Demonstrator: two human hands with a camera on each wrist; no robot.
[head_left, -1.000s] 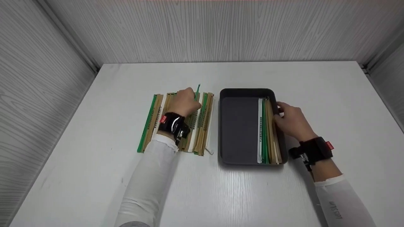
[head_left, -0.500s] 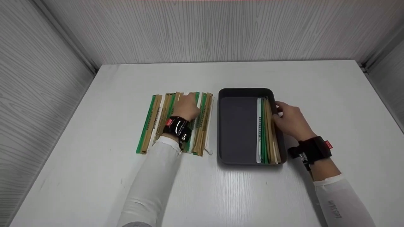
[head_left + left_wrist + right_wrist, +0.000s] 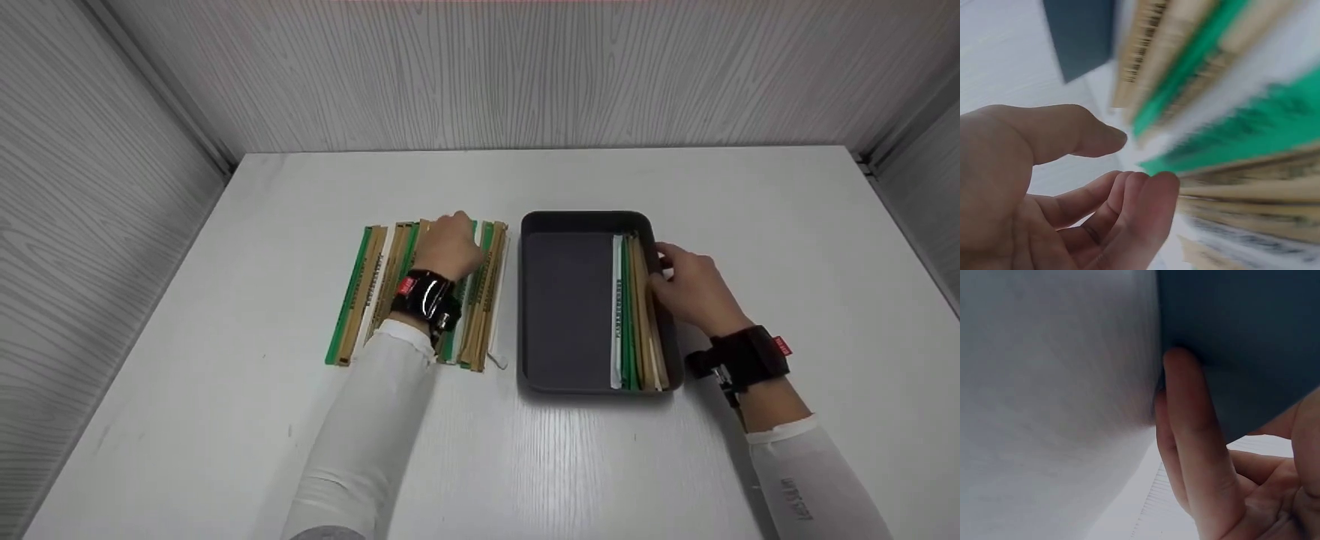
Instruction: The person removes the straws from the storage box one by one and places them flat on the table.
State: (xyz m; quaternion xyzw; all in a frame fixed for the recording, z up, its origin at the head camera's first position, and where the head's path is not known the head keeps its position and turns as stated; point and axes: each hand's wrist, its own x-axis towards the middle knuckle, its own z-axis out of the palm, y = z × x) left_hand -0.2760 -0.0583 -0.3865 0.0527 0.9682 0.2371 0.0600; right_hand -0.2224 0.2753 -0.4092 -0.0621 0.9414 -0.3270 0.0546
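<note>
In the head view, my left hand [image 3: 450,246] is over a row of slim, printed, straw-like paper packets [image 3: 361,300] in green, brown and white. The left wrist view shows its thumb and fingers apart, nothing between them, fingertips close to a green packet [image 3: 1230,129]; whether they touch it is unclear. My right hand [image 3: 694,289] holds the right wall of a dark grey tray [image 3: 527,300]. Its thumb is at the rim and its fingers [image 3: 1190,399] lie along the outer wall. Several similar packets [image 3: 628,315] lie lengthwise along the tray's right inner side.
Both hands work on a white table [image 3: 562,465], with the tray to the right of the row. Grey wood-grain panels [image 3: 480,75] rise behind and at the sides. One white packet [image 3: 496,360] at the row's right end has a bent lower tip.
A green packet that stood tilted up in my left hand now lies in the row, released. That hand has since risen slightly. My right hand stays at the tray.
</note>
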